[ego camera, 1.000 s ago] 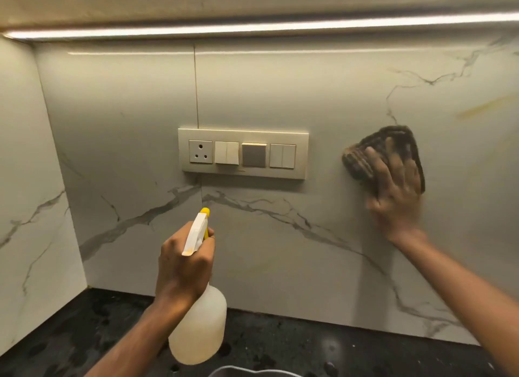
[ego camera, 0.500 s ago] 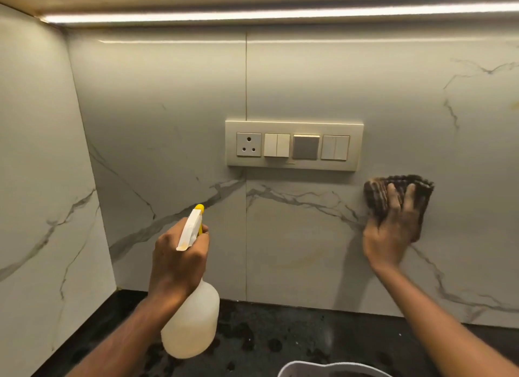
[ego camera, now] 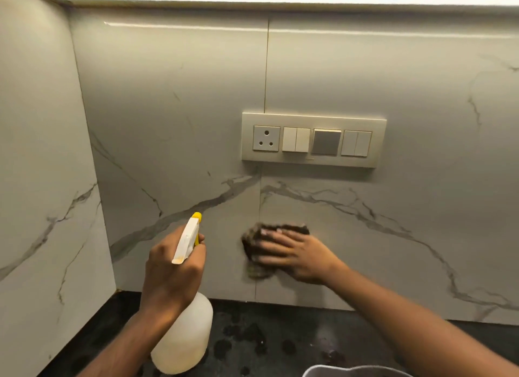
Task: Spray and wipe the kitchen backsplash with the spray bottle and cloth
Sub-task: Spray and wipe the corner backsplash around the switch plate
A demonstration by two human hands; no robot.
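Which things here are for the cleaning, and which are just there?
For cleaning: spray bottle in left hand; cloth under right hand; backsplash.
Just there: switch panel; black counter; grey rim at bottom edge.

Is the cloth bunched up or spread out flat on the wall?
Bunched up. The cloth shows as a dark crumpled wad under the right hand, pressed against the backsplash; its edges are motion-blurred.
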